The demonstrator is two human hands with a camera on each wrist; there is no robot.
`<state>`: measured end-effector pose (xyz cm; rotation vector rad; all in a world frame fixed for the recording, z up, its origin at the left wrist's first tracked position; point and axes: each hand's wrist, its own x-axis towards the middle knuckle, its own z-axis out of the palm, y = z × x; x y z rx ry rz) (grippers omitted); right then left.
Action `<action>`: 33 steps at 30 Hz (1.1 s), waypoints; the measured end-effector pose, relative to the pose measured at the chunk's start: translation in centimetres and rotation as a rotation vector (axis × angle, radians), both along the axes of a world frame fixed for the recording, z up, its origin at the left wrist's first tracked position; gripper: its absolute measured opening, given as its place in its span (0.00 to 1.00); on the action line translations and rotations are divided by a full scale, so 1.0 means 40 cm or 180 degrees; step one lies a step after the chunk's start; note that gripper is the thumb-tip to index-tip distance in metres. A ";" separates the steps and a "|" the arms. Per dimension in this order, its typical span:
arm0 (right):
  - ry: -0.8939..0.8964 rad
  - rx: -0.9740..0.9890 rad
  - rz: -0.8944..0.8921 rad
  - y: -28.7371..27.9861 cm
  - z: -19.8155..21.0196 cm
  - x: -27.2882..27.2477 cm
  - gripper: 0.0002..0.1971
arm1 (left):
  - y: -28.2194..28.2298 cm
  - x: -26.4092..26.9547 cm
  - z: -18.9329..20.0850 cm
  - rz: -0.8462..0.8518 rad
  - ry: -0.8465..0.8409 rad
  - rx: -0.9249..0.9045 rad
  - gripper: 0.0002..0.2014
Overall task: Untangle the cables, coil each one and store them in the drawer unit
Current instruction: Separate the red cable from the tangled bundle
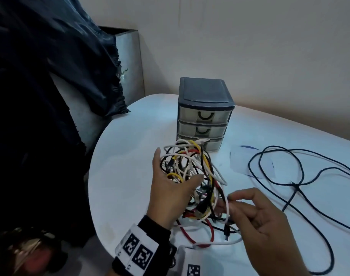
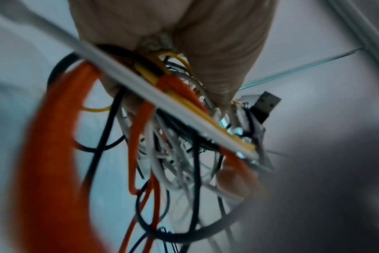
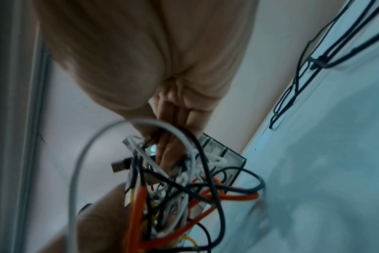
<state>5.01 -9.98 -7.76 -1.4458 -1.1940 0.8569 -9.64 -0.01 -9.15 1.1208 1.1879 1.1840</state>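
White tabletop (image 1: 130, 176) against a plain wall was our stage, and we had the tangle of cables (image 1: 192, 176) up off it, a knot of white, yellow, red and black leads just in front of the drawer unit (image 1: 205, 114), whose three drawers all sat closed at the far middle. Our left hand (image 1: 170, 194) cupped the bundle from the left, fingers curled round a clutch of strands, and the left wrist view confirmed that grip. Our right hand (image 1: 255, 212) came in from the near right, fingertips pinching one white cable (image 1: 227, 206) at the edge of the knot. Off to the right a long dark cable (image 1: 301, 176) lay loose across the table, separate from the knot but not coiled. So we judged ourselves early in the untangling step, with nothing coiled, nothing stored. The next move seemed to call for drawing that white lead out slowly while the left hand held the mass steady, following it back through each loop rather than yanking, since the USB plug (image 2: 266, 104) could snag.
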 end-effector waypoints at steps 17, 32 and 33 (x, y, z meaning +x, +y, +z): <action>-0.0883 0.1207 -0.1535 0.000 0.045 0.024 0.04 | -0.031 -0.010 0.019 -0.0108 0.1166 0.0603 0.43; -0.2480 0.0263 -0.0887 0.002 0.001 0.034 0.04 | -0.063 0.018 0.057 -0.0284 0.1810 0.1130 0.48; -0.2451 0.0305 -0.0882 0.002 -0.001 0.034 0.04 | -0.062 0.017 0.057 -0.0293 0.1778 0.1096 0.50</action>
